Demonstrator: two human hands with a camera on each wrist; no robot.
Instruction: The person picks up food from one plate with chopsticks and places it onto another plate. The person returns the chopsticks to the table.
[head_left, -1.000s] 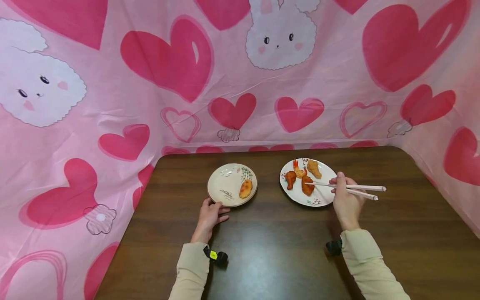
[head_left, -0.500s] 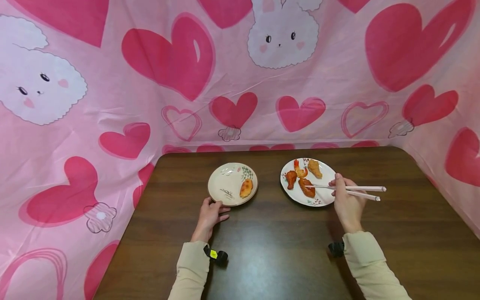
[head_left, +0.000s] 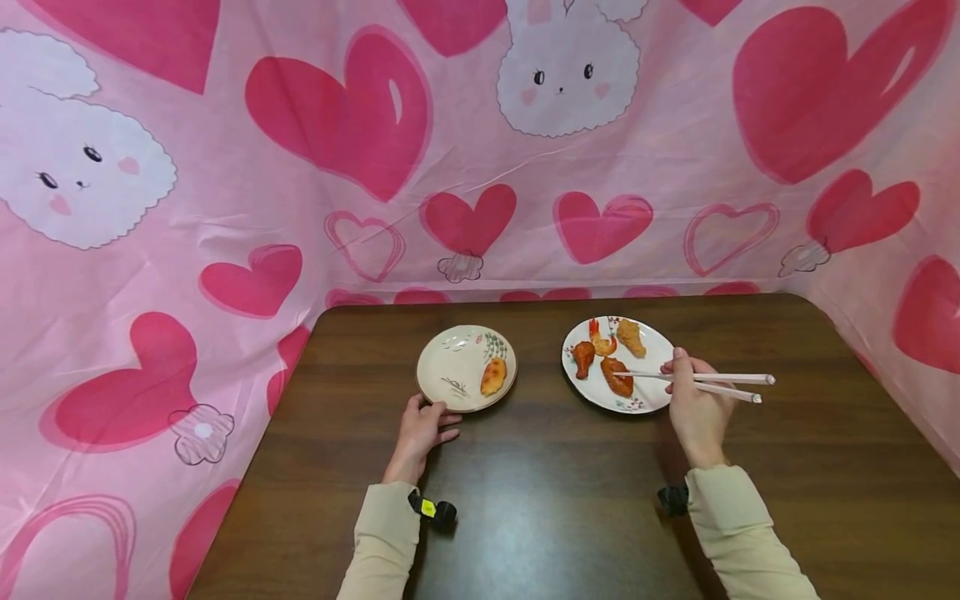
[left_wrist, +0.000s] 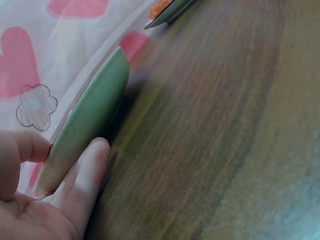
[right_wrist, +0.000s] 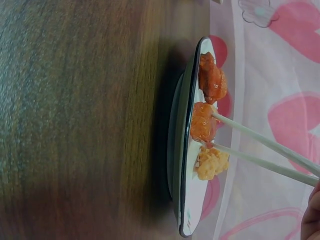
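My left hand [head_left: 422, 429] grips the near-left rim of a cream plate [head_left: 446, 362], thumb above and fingers beneath, as the left wrist view shows on the plate's side [left_wrist: 95, 110]. One golden-brown oval piece of food [head_left: 492, 377] lies on it. In my right hand [head_left: 699, 408] is a pair of white chopsticks [head_left: 731, 377]. Their tips touch a glazed chicken wing [head_left: 619, 383] on the white floral plate [head_left: 648, 400]. In the right wrist view the chopsticks [right_wrist: 270, 145] stand apart at the wing [right_wrist: 204, 122].
Beside the wing lie a small drumstick [head_left: 582, 358], a shrimp [head_left: 602, 343] and a fried breaded piece [head_left: 631, 337]. Both plates stand on a dark wooden table [head_left: 540, 467]. Pink cloth with hearts [head_left: 600, 229] hangs behind the table and along its sides.
The chicken wing has turned and shifted slightly on its plate under the chopsticks. My right hand has moved a little right and down. My left hand keeps its grip on the cream plate.
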